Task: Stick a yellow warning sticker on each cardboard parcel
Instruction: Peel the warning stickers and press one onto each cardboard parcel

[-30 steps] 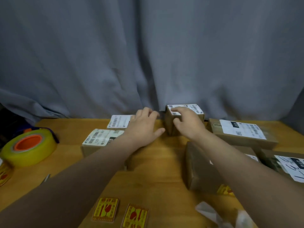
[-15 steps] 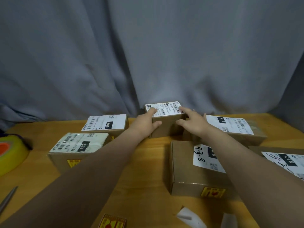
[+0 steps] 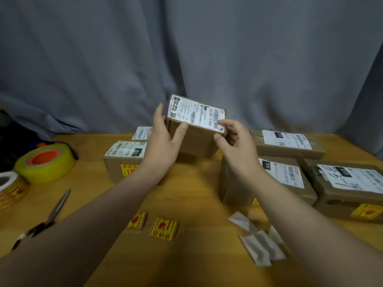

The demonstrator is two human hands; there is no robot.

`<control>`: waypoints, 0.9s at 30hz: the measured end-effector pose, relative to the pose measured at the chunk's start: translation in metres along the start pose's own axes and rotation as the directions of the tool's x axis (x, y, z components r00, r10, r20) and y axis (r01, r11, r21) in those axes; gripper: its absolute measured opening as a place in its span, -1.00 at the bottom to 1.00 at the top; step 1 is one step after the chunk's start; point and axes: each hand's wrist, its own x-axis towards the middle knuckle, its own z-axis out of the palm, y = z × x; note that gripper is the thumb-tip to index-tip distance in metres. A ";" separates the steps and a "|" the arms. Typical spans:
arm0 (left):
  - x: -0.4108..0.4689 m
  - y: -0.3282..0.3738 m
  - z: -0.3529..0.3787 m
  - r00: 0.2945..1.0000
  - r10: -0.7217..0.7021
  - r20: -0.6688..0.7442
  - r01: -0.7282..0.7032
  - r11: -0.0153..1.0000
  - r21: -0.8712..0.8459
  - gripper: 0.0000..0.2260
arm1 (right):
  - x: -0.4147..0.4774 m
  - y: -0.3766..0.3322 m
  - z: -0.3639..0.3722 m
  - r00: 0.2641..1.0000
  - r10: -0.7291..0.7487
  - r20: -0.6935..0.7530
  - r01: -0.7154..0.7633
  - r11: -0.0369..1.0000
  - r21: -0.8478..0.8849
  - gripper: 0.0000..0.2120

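Observation:
A small cardboard parcel with a white shipping label is lifted off the table and tilted toward me. My left hand grips its left side, thumb on the front face. My right hand holds its right lower corner with curled fingers. Two loose yellow warning stickers lie on the table near me. Other parcels stand around: one at the left with a yellow sticker on its front, one at the right, one at the far right with a yellow sticker.
A yellow tape roll with an orange core and a sticker roll sit at the left. Scissors lie by my left forearm. White backing papers lie at the front right. Two further parcels stand at the back by the grey curtain.
Both hands took hold of the small parcel at the back and lifted it up toward me, tilting its label into view. The camera also dipped lower.

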 end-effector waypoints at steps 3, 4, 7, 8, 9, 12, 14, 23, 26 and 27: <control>-0.037 -0.007 -0.012 1.000 0.026 -0.011 -0.026 1.000 0.003 -0.53 | -0.034 -0.002 0.006 1.000 0.011 -0.001 -0.011 0.999 -0.032 -0.73; -0.049 -0.011 -0.015 1.000 0.015 0.007 -0.015 0.999 -0.037 -0.56 | -0.043 -0.002 0.008 1.000 0.020 -0.001 -0.020 0.999 -0.036 -0.72; -0.079 -0.022 -0.022 0.996 -0.052 0.074 0.064 0.984 -0.164 -0.50 | -0.068 -0.004 0.012 0.999 0.038 -0.010 -0.039 0.996 -0.074 -0.72; -0.087 -0.026 -0.023 0.994 -0.072 0.087 0.088 0.975 -0.202 -0.47 | -0.075 -0.004 0.013 0.999 0.038 -0.013 -0.039 0.995 -0.089 -0.72; -0.094 -0.028 -0.025 0.990 -0.093 0.106 0.115 0.967 -0.228 -0.45 | -0.082 -0.004 0.015 0.999 0.039 -0.017 -0.041 0.994 -0.104 -0.73; -0.108 -0.034 -0.030 0.961 -0.168 0.218 0.213 0.956 -0.201 -0.45 | -0.099 -0.003 0.017 0.997 0.065 -0.037 -0.071 0.982 -0.173 -0.75; -0.115 -0.037 -0.033 0.920 -0.220 0.324 0.285 0.944 -0.168 -0.43 | -0.108 -0.003 0.017 0.997 0.067 -0.032 -0.073 0.968 -0.240 -0.73; -0.142 -0.055 -0.039 0.908 -0.359 0.216 0.035 0.579 0.815 -0.36 | -0.141 -0.011 0.023 0.982 -0.040 -0.185 -0.010 0.965 -0.262 -0.67; -0.145 -0.057 -0.035 0.884 -0.383 0.268 -0.036 0.515 0.856 -0.35 | -0.152 -0.003 0.027 0.999 0.039 -0.019 -0.042 0.979 -0.198 -0.77; -0.144 -0.055 -0.033 0.876 -0.397 0.273 -0.021 0.534 0.845 -0.39 | -0.155 0.002 0.028 0.995 0.079 0.066 -0.063 0.974 -0.220 -0.78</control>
